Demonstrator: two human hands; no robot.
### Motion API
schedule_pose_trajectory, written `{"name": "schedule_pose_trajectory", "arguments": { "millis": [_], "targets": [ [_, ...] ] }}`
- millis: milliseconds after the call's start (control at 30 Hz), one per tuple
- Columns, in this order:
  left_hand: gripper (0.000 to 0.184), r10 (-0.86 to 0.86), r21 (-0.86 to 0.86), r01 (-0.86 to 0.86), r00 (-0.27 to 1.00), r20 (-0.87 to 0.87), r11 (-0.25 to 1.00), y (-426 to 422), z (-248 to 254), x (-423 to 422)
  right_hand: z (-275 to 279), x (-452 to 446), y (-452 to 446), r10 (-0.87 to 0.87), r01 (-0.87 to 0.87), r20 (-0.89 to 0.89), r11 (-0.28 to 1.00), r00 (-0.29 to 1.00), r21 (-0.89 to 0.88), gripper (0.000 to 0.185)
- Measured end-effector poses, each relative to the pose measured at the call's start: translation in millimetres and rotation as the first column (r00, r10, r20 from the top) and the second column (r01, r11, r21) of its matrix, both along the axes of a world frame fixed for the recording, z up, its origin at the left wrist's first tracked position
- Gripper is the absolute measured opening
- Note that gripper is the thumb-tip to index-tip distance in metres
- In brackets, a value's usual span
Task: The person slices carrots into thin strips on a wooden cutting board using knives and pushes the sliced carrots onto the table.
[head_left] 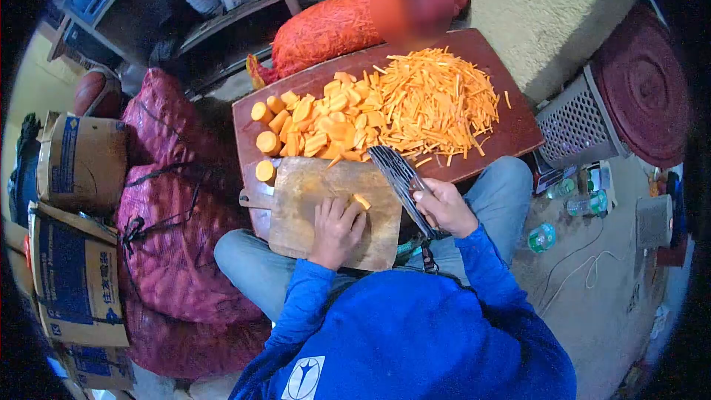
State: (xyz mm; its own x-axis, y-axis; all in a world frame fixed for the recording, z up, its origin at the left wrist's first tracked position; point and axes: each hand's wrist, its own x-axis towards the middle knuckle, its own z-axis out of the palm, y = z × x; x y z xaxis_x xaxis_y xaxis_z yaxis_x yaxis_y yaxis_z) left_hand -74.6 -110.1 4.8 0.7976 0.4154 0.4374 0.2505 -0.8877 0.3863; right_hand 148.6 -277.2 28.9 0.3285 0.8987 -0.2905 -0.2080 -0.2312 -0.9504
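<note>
My right hand [446,210] is wrapped round the handle of a broad knife [400,181]. Its dark blade shows lengthwise stripes and points up and left, over the right edge of the wooden cutting board [296,185]. On the board, my left hand [337,230] has its fingers bent and close together, with a small carrot piece [361,201] at the fingertips. Beyond the board lie carrot chunks and slices [337,115], and to their right a big heap of carrot sticks [441,100]. Several thick carrot rounds [267,143] sit along the left.
A low reddish table [511,126] carries the carrots and part of the board. Behind it lies a red mesh sack [326,33] filled with orange shreds. Purple sacks [178,244] and cardboard boxes [78,274] crowd the left. Plastic bottles [542,238] and a grey basket [581,122] stand right.
</note>
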Motion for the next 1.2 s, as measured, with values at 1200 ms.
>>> {"name": "schedule_pose_trajectory", "arguments": {
  "millis": [1200],
  "targets": [
    [0.018,0.001,-0.197,0.02,0.994,0.107,0.98,13.4,-12.5,-9.4,-7.8,92.2,32.8,0.198,0.029,0.979,0.98,0.037,-0.199,0.033]
  ]
}}
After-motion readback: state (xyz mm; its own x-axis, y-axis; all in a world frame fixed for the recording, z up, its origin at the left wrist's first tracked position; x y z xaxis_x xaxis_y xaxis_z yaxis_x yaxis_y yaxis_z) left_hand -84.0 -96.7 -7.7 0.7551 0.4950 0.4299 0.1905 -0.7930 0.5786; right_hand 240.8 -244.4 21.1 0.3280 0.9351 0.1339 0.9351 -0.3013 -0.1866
